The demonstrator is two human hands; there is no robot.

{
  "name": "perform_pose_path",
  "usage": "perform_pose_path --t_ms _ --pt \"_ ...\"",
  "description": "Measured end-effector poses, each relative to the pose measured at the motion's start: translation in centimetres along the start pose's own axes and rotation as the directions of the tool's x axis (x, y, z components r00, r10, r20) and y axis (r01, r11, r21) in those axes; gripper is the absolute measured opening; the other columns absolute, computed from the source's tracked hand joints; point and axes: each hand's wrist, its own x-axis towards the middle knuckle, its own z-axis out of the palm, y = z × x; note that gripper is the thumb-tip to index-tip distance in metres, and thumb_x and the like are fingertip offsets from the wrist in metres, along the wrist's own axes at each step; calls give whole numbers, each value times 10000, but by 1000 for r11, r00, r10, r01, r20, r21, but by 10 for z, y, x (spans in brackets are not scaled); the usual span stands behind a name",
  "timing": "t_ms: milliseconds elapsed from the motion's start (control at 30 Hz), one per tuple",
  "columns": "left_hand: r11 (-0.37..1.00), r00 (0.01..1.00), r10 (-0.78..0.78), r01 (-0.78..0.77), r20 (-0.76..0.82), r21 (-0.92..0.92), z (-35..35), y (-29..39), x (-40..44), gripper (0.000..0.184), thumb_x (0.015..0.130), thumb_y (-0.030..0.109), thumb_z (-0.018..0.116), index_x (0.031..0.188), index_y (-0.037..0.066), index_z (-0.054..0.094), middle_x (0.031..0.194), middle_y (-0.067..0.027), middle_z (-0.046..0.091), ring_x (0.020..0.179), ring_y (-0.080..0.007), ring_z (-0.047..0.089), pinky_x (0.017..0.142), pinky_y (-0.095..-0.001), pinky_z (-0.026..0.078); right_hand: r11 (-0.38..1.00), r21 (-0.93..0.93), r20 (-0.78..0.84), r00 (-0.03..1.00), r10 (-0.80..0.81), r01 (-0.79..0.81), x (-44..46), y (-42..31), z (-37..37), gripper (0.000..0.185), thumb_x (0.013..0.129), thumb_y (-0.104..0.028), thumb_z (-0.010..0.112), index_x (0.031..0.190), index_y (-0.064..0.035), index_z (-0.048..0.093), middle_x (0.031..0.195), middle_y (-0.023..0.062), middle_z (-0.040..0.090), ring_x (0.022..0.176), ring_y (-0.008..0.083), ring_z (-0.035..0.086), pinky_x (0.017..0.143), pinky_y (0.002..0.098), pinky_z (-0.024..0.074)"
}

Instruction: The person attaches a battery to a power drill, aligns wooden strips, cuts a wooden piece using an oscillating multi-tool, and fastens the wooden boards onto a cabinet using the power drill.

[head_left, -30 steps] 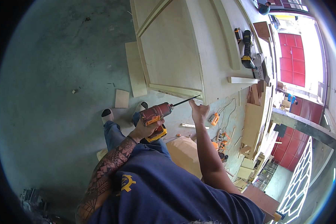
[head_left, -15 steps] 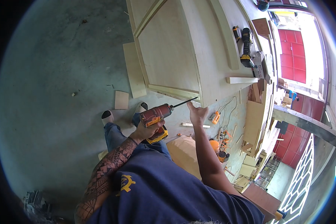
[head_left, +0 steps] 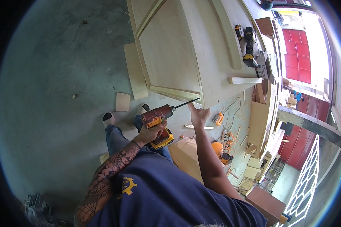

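My left hand (head_left: 152, 132) is wrapped round the grip of a red and yellow cordless driver (head_left: 157, 116) with a yellow-black battery. A long dark bit (head_left: 187, 102) points up and right to the lower corner of a large pale plywood box (head_left: 174, 53). Its tip lies in front of a wooden strip (head_left: 176, 92) along the box's end. Beside the tip is my right hand (head_left: 199, 115), its thumb and fingers apart. Part of its fingers is hidden, and I cannot tell whether they touch the box.
On the box lie a black-yellow power tool (head_left: 249, 47), a battery (head_left: 238, 31) and a wood block (head_left: 245, 81). Plywood pieces (head_left: 135, 72) lie on the floor. To the right are an orange tool (head_left: 218, 118) with a cord and stacked boards (head_left: 258, 121).
The driver and bit have shifted very slightly. Both hands keep nearly the same places, and the view has moved a little.
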Motion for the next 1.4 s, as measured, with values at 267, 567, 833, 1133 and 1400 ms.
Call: perform_pose_path --t_ms 267,567,833,1133,1400 --pt "1000 999 -29 29 25 -7 1 1 3 170 1046 232 680 983 76 658 723 19 611 571 -65 557 538 -269 464 998 30 -10 999 -49 50 0 3 1 406 743 -117 863 1095 27 718 1021 152 757 937 293 739 839 407 571" --pt "985 997 -64 56 45 162 -1 24 -4 243 1074 272 645 1170 51 680 739 57 603 627 -17 538 564 -228 421 994 -25 43 994 -103 104 5 29 5 485 783 -125 871 1217 11 704 1119 163 775 1019 260 747 908 395 565" --pt "998 953 -54 58 -299 4 -88 41 -60 243 1045 277 688 1144 55 685 725 53 573 614 -32 525 569 -211 400 999 53 -20 1000 -7 8 48 117 -84 477 971 -49 744 1416 -9 579 1326 180 704 1119 250 727 972 371 574" --pt "844 643 236 236 -729 482 -99 78 -154 236 998 272 761 1084 63 693 722 52 549 597 -36 527 561 -237 425 851 -469 -333 845 -418 237 433 68 -264 352 1053 -342 598 1219 -65 736 1055 240 765 997 447 734 863 512 564" --pt "654 712 356 272 -605 706 -5 43 -190 326 941 260 822 1141 23 720 1016 -42 751 903 -156 714 781 -361 573 713 -620 186 944 -273 328 562 162 -242 329 863 -290 715 879 30 790 877 300 735 924 440 757 801 497 585"
